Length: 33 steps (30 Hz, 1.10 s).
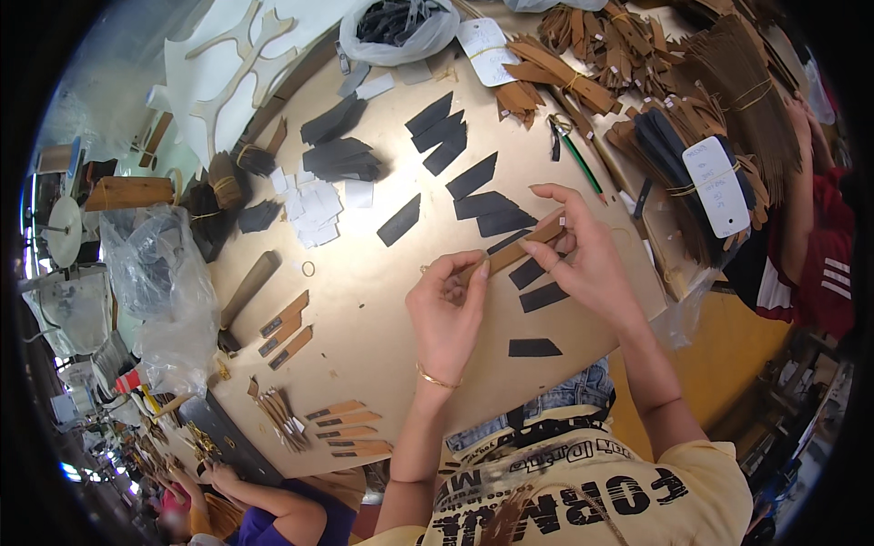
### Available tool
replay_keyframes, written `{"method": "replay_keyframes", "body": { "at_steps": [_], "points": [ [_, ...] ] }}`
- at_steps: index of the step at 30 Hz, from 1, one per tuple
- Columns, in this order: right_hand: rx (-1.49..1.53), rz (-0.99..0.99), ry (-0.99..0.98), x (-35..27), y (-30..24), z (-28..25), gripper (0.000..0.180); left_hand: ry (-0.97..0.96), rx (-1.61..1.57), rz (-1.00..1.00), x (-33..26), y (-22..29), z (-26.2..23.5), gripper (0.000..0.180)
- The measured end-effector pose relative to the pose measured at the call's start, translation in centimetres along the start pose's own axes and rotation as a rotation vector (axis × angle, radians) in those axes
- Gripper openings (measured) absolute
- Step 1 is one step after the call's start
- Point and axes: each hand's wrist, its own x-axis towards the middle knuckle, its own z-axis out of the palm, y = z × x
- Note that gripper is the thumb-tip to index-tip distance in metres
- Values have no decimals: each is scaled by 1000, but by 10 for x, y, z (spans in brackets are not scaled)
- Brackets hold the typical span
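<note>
Between my two hands stretches a narrow brown leather strip [508, 256]. My left hand [448, 296] pinches its left end between thumb and fingers. The other end is in my right hand [587, 259], gripped by thumb and fingers with the index finger raised. A small white label shows on the strip by my right fingers. Beneath and around my hands lie black slant-cut pieces [543, 298], and another black piece [534, 348] sits near the table's front edge. More black pieces [475, 175] lie spread beyond my hands.
A green pencil [581, 166] lies right of centre. Tied brown strip bundles [728, 91] crowd the far right. White paper slips [311, 211], a wooden-handled tool [250, 289] and brown strips [285, 323] lie left. A plastic bag [399, 36] holds black pieces. Co-workers' arms [264, 500] show at the lower left.
</note>
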Motion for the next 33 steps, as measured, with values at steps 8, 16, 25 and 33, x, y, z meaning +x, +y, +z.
{"method": "replay_keyframes", "body": {
  "at_steps": [8, 16, 25, 33],
  "points": [
    [64, 47, 40, 3, -6, 0, 54, 89, -42, 115, 6, 7, -3, 13],
    [-121, -167, 54, 39, -13, 9, 46, 113, -45, 78, 46, 19, -15, 13],
    [-228, -218, 108, 61, -15, 12, 47, 120, -33, 121, 61, 23, -16, 12],
    [-215, -144, 56, 80, -16, 14, 55, 118, -67, 37, 74, 24, -18, 12]
  ]
}}
